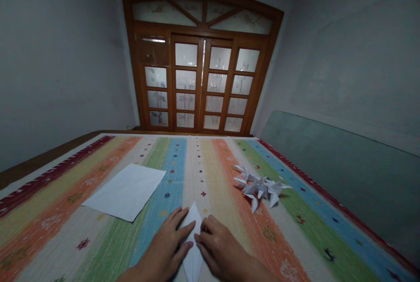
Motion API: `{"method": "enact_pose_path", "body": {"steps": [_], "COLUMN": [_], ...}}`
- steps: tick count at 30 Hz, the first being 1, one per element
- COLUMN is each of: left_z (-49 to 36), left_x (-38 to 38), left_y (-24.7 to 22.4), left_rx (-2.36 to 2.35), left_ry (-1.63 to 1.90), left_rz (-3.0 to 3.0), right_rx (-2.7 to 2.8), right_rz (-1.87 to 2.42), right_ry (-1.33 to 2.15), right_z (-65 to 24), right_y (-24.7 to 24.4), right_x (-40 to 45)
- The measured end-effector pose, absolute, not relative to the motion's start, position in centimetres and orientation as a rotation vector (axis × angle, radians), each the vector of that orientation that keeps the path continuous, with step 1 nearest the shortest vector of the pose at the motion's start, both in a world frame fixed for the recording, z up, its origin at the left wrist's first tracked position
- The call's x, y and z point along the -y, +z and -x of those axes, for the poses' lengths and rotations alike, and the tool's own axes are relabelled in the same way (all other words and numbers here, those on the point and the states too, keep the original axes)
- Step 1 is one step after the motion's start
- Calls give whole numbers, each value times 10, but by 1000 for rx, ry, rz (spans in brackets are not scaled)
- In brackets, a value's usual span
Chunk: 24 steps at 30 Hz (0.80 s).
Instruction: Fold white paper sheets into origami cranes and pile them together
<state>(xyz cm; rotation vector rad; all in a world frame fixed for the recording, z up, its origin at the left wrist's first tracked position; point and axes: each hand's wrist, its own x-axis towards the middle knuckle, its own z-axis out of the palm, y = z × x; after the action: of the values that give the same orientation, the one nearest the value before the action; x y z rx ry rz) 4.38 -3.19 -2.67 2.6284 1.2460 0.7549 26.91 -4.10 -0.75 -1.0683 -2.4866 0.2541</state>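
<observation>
A narrow, pointed piece of folded white paper (193,260) lies on the striped cloth at the near middle. My left hand (169,244) rests on its left side with the fingers apart, the tips on the paper. On the right edge, my right hand (218,244) has its fingers bent and pressed together, pinching at the paper. Several folded white paper pieces (260,186) are heaped on the right. To the left lies a flat white sheet of paper (126,192).
The striped cloth (210,159) covers the table. A pale green board or panel (328,155) stands along the right side. Beyond the far table edge are wooden doors (201,85) with glass panes, between grey walls.
</observation>
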Motion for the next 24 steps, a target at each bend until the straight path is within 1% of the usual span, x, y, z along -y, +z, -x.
{"method": "enact_pose_path", "body": {"steps": [3,6,12,19,24], "left_z": [-43,-44,-46,-44,-44], "left_x": [27,26,25,20,22], "left_y": [-27,-26,-23,-13,4], "left_rx": [-1339,-1494,-1551,-1339,-1245], "left_ry": [871,908,821,805,768], "left_rz": [-2451,-2302,-2187,-2197,-2264], "right_rx": [2266,2088,1932,1925,2011], "right_rz": [1136,1237,1420,1277,1143], "right_ry": [433,566,545,631,603], "right_z": [-271,-270,-267,-267,-270], "right_y": [-11,-11,-12,-14,-18], "right_x": [39,37,35,35,35]}}
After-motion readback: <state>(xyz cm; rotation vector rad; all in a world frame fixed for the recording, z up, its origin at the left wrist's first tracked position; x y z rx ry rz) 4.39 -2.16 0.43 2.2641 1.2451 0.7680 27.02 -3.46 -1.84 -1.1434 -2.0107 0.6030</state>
